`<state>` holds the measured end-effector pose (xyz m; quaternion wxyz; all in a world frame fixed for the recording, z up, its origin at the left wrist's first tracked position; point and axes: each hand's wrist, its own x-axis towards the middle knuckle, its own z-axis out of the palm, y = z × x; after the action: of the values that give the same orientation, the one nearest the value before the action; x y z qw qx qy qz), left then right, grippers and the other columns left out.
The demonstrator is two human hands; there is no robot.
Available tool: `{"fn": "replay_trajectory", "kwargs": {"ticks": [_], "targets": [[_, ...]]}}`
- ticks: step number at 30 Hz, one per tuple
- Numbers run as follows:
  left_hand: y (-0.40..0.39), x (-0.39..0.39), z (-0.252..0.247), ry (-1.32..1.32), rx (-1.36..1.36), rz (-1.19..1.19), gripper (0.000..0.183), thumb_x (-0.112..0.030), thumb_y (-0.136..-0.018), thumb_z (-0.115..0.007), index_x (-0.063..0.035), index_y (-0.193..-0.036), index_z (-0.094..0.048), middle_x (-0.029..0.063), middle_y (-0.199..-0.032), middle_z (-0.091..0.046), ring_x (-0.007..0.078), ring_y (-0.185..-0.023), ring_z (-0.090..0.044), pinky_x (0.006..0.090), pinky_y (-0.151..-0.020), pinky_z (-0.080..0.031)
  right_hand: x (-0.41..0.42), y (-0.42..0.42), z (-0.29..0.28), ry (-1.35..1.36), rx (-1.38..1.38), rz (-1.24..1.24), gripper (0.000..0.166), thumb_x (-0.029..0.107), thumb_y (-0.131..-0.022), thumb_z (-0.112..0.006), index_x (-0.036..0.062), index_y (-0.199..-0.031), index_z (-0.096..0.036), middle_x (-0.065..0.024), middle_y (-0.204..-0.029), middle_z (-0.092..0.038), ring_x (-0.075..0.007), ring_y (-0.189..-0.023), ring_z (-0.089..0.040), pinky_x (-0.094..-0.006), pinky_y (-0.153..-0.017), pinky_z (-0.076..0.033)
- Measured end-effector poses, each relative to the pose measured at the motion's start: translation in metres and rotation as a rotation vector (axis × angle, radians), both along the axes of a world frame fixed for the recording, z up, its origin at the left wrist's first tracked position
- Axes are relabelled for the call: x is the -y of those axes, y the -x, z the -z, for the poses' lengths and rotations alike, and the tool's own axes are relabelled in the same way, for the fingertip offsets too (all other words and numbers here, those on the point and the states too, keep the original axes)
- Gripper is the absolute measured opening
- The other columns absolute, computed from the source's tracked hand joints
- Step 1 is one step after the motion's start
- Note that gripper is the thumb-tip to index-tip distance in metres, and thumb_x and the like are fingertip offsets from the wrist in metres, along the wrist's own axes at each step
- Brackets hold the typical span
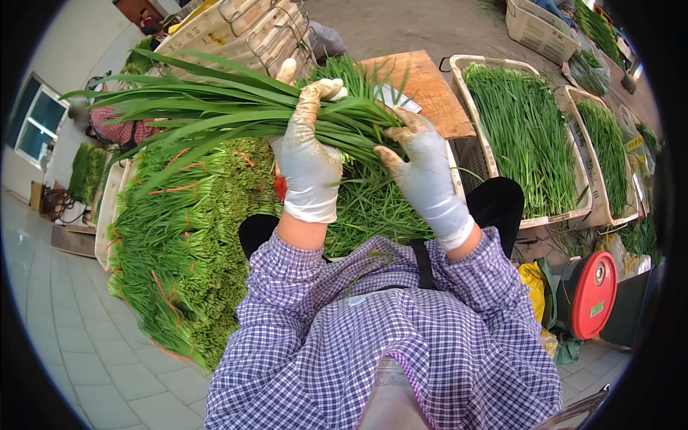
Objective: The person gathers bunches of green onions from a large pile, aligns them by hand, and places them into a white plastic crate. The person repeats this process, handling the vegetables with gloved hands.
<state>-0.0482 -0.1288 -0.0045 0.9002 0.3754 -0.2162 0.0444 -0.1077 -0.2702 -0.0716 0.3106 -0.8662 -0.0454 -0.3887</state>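
Both hands wear pale, soiled gloves. My left hand (312,156) is closed around a thick bunch of long flat green leaves, which look like garlic chives (231,105); their blades fan out to the left. At the right end of the bunch, my right hand (422,161) has its fingers and thumb apart, with the fingertips at the leaves; whether it grips any cannot be told. Below the hands, loose green leaves (376,207) fill a container in front of my lap. A wooden board (424,91) with a white paper on it lies beyond my right hand.
Tied bunches of greens (183,242) are piled at the left. Crates of chives, one with a pale rim (489,145), stand at the right. Stacked crates (215,43) are beyond the hands. A red-lidded bucket (594,295) stands low right. A person in a checked top (115,123) is far left.
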Motion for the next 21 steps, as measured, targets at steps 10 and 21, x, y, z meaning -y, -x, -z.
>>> {"fn": "replay_trajectory", "kwargs": {"ticks": [10, 21], "targets": [[-0.017, -0.018, 0.009, 0.047, 0.017, -0.028, 0.045, -0.009, -0.098, -0.054, -0.0053, -0.141, -0.04, 0.0081, -0.096, -0.063, 0.0211, -0.098, -0.061, 0.0507, -0.106, -0.043, 0.012, 0.009, -0.017, -0.836, 0.106, -0.211, 0.019, 0.007, -0.095, -0.059, 0.0001, -0.112, -0.065, -0.0141, -0.125, -0.063, -0.0164, -0.105, -0.062, -0.0292, -0.094, -0.047], [-0.016, -0.042, 0.013, 0.123, 0.367, 0.322, 0.046, -0.012, -0.097, -0.056, -0.0056, -0.141, -0.044, 0.0036, -0.09, -0.058, 0.0196, -0.091, -0.058, 0.058, -0.104, -0.04, 0.017, -0.029, -0.012, -0.393, -0.325, -0.233, 0.065, 0.045, -0.091, -0.063, -0.0001, -0.136, -0.049, -0.0255, -0.117, -0.064, -0.0375, -0.114, -0.06, -0.0398, -0.097, -0.046]]}}
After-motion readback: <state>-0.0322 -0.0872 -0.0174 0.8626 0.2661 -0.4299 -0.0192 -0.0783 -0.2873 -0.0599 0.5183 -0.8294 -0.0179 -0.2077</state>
